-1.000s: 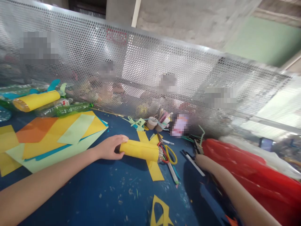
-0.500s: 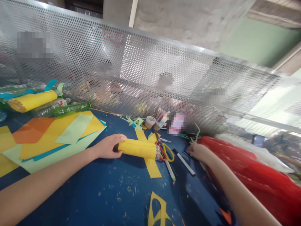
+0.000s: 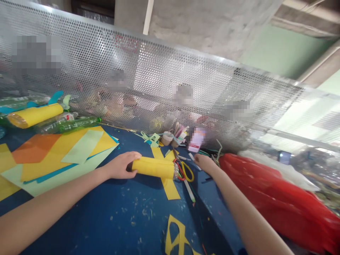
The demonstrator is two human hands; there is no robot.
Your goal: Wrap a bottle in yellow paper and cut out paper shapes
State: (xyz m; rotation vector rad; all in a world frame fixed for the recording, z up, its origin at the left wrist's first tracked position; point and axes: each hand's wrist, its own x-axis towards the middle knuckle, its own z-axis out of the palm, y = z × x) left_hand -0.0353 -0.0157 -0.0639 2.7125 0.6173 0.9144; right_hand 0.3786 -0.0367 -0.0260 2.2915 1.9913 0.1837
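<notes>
1. The left hand is curled around the left end of the yellow-wrapped bottle, thumb on the near side, the same grip as a second ago.
2. That bottle lies on its side at the middle of the blue table, across a yellow paper strip, its clear end pointing right, just beside a yellow scissor handle. It has not shifted noticeably among its neighbours.
3. The right hand has moved most: half a second ago it was at the left edge of the red bag; now it is farther left, apart from the bag and near the scissor handle.
4. Its fingers are drawn together, pinching a white pen; earlier that pen lay loose on the table, nearer the person. The exact finger placement is blurred.
5. The green-tipped marker lies on the near side of the scissor handle, as before.
6. At far left, the stacked coloured paper is unchanged.
</notes>
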